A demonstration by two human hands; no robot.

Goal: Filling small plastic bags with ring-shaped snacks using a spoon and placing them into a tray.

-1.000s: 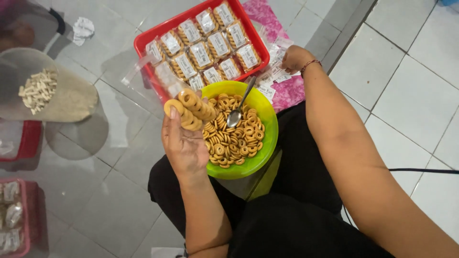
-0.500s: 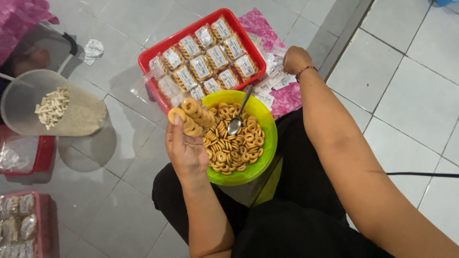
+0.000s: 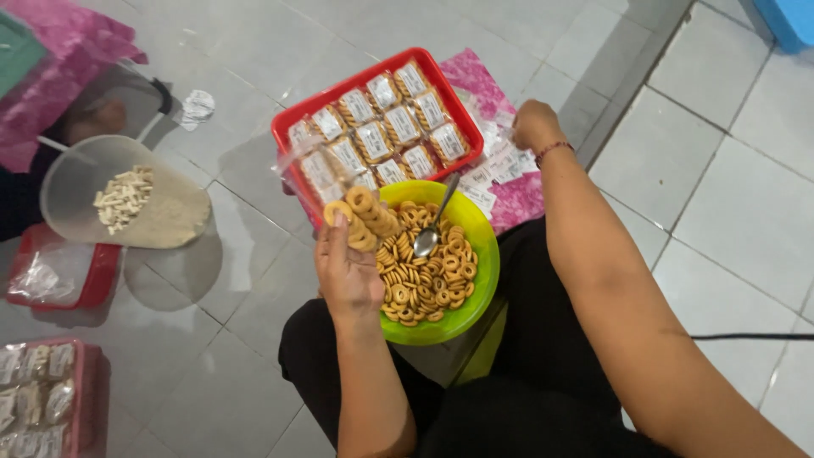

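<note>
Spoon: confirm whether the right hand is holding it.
No, the spoon lies in the green bowl while the right hand rests among paper slips.

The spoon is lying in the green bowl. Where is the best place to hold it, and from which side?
Probably by the handle of the spoon, coming from the far side near the red tray. Its head lies among the ring biscuits, while the slim handle slopes up over the rim of the green bowl, free for the fingers.
</note>
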